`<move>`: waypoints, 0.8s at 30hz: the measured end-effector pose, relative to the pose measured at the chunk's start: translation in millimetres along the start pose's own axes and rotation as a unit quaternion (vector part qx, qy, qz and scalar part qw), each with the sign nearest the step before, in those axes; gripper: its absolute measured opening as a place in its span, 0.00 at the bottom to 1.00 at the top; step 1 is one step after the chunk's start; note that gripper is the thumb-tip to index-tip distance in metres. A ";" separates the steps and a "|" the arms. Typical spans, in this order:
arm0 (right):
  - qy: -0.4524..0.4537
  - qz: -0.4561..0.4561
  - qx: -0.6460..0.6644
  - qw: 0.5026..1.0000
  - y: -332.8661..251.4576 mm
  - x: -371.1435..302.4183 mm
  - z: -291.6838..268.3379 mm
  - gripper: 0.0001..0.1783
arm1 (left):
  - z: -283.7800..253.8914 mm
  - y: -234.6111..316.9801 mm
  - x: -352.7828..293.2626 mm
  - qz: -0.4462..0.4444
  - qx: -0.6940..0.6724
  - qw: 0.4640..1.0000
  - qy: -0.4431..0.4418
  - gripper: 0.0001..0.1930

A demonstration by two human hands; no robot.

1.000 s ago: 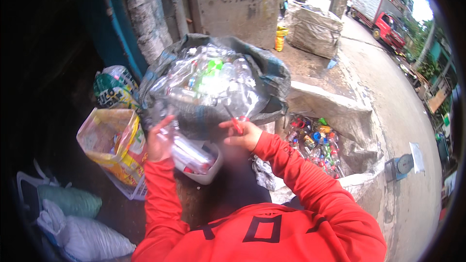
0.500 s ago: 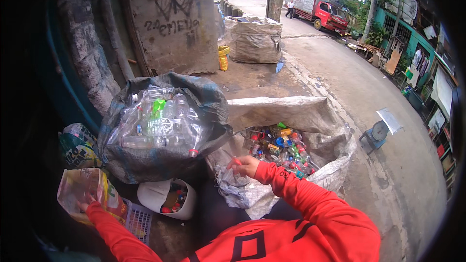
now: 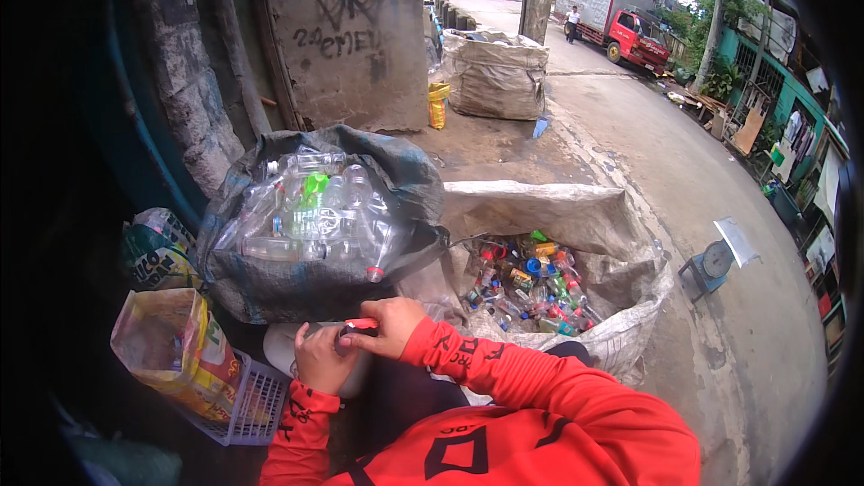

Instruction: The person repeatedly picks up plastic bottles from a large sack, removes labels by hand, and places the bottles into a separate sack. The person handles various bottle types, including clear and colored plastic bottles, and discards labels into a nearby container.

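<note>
My right hand [image 3: 392, 328] is closed around a red-handled knife [image 3: 363, 324], its blade mostly hidden at my left hand. My left hand [image 3: 322, 360] is closed on a small dark piece [image 3: 346, 337], too covered by fingers to name. The two hands meet in front of my body, over a white plastic tub [image 3: 281, 346] that they partly hide. Right of them, a large whitish woven sack [image 3: 621, 306] lies spread open with many small bottles and coloured caps [image 3: 531, 281] in it.
A grey woven sack [image 3: 225, 279] full of clear plastic bottles [image 3: 328, 207] stands ahead. At left, an open printed bag [image 3: 162, 342] sits by a lavender plastic basket [image 3: 256, 400]. A dial scale [image 3: 711, 265] stands on the right; a red truck [image 3: 634, 36] is parked far up the road.
My left hand has come out of the printed bag to my middle, now with a small dark piece. My right hand has moved left with the knife to meet it.
</note>
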State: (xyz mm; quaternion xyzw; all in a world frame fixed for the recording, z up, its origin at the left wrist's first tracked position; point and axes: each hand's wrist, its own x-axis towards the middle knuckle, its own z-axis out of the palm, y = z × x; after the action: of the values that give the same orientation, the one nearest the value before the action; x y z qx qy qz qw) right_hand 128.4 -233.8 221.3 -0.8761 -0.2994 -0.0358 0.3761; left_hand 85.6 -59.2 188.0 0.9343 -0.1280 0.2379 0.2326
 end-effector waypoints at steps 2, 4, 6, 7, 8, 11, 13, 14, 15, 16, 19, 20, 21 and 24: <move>-0.007 0.021 -0.051 0.998 -1.8 3.6 7.0 0.32 | 9.9 7.3 -4.1 0.000 0.031 1.000 0.005 0.11; -0.008 0.035 -0.039 0.999 0.9 3.1 13.2 0.30 | 15.5 6.7 -8.3 -0.009 0.034 0.999 0.042 0.12; -0.010 0.041 -0.048 0.998 4.4 -0.3 19.9 0.29 | 22.1 6.7 -12.2 -0.044 0.025 0.998 0.040 0.12; -0.005 0.034 -0.058 0.998 5.8 -2.2 23.5 0.28 | 25.5 7.7 -13.6 -0.070 0.014 0.997 0.029 0.12; 0.002 0.019 -0.063 0.998 7.4 -3.8 26.6 0.27 | 27.5 8.4 -14.4 -0.096 -0.002 0.995 -0.005 0.12; 0.047 -0.015 -0.066 0.997 13.0 -5.6 33.4 0.23 | 28.0 10.2 -14.3 -0.065 0.020 0.998 -0.009 0.12; 0.053 -0.031 -0.067 0.996 17.2 -6.0 35.9 0.20 | 25.2 9.9 -13.4 -0.057 -0.007 0.997 -0.056 0.12; 0.056 -0.037 -0.072 0.995 19.3 -6.2 36.6 0.19 | 23.8 9.0 -13.0 -0.052 -0.017 0.996 -0.069 0.13; 0.054 -0.046 -0.070 0.995 21.1 -6.5 37.0 0.19 | 22.7 7.5 -12.7 -0.031 -0.040 0.995 -0.082 0.12; 0.054 -0.060 -0.069 0.994 22.5 -6.8 37.2 0.19 | 22.1 4.9 -12.5 -0.007 -0.063 0.994 -0.085 0.12; 0.041 -0.117 -0.045 0.991 23.2 -9.6 38.1 0.18 | 22.1 -10.3 -12.6 -0.001 -0.236 0.949 -0.206 0.13; 0.036 -0.131 -0.037 0.990 22.1 -10.9 38.6 0.18 | 22.4 -17.6 -12.4 -0.016 -0.301 0.914 -0.273 0.13; 0.014 -0.165 -0.003 0.986 20.6 -12.9 39.1 0.19 | 22.9 -25.2 -12.1 -0.028 -0.418 0.820 -0.389 0.14; -0.057 -0.257 0.064 0.963 14.9 -17.5 41.0 0.20 | 24.9 -40.3 -15.7 -0.051 -0.633 0.460 -0.621 0.15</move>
State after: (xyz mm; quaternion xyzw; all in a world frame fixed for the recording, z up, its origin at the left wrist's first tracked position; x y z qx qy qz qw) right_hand 115.6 -222.5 177.5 -0.7447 -0.5369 -0.0621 0.3916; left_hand 95.9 -34.8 145.6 0.4366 -0.3063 -0.5637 0.6307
